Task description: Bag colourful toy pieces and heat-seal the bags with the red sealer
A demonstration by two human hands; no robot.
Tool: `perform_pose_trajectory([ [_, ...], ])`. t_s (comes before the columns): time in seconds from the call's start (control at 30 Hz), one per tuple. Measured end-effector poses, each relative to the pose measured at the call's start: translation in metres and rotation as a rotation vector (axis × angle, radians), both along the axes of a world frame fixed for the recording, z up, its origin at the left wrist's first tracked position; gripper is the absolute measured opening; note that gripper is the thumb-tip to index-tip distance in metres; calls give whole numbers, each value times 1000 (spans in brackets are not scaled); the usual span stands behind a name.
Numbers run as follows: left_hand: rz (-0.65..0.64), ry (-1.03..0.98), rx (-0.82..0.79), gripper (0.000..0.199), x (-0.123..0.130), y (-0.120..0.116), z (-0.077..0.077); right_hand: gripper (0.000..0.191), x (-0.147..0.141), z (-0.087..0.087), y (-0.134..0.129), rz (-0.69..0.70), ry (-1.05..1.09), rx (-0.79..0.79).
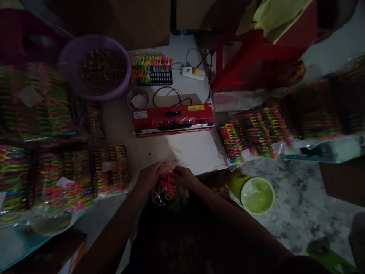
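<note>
Close to my body, at the table's near edge, a clear plastic bag point(167, 185) holds small bright pieces, pink and yellow among them. My left hand point(148, 177) is closed on the bag's left side, and my right hand point(184, 177) grips its right upper part. Dim light and the hands themselves hide the fingertips and much of the contents. Beyond them, on the white table point(196, 150), lies a long red heat sealer point(172, 116) with a small red light lit.
Packed sets of colourful pieces flank me, left point(65, 179) and right point(258, 131). Behind the sealer are a purple basin point(124, 78) of brownish pieces, a small bowl point(137, 99), a black rack point(161, 78) and a power strip point(194, 73). A yellow-green bucket point(258, 195) stands lower right.
</note>
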State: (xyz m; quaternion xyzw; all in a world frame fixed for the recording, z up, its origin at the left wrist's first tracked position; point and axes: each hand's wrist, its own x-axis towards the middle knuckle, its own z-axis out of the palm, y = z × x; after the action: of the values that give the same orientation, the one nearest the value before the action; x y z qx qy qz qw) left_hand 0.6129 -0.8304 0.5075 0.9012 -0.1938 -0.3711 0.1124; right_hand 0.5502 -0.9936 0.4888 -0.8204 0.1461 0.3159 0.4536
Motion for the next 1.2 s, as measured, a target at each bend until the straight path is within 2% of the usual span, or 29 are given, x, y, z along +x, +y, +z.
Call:
perform_pose_trajectory([
  [0.07,53,-30,-150,21,0,1,0,5,1,0,-6,39,-44,58],
  [0.13,173,5,-262,20,-2,1,0,7,-1,1,-10,16,-58,119],
  [0.23,318,94,-280,20,-8,-1,-2,12,-7,3,-9,-100,-17,164],
  [0.37,327,120,-187,17,-11,-3,-7,14,-14,3,-3,-204,0,186],
  [0.43,315,161,-199,19,-11,-1,-9,14,-15,2,-3,-171,35,265],
  [0.5,316,239,-279,23,-10,4,-8,14,-16,2,-5,-108,30,308],
  [0.6,320,421,-423,30,-8,11,-4,9,-19,1,-10,-16,-94,245],
  [0.67,294,500,-459,32,-6,14,-1,8,-23,-1,-12,39,-169,219],
  [0.73,247,485,-418,32,-5,14,1,8,-28,-4,-14,62,-221,201],
  [0.83,172,372,-257,28,-8,10,-1,8,-33,-8,-14,73,-219,153],
  [1.0,33,238,36,18,-17,-1,-8,10,-31,-12,-8,45,25,58],
  [1.1,23,177,135,18,-21,-8,-9,12,-30,-15,-1,-16,66,-11],
  [1.2,79,86,144,18,-25,-10,-11,16,-34,-15,4,-132,9,-19],
])
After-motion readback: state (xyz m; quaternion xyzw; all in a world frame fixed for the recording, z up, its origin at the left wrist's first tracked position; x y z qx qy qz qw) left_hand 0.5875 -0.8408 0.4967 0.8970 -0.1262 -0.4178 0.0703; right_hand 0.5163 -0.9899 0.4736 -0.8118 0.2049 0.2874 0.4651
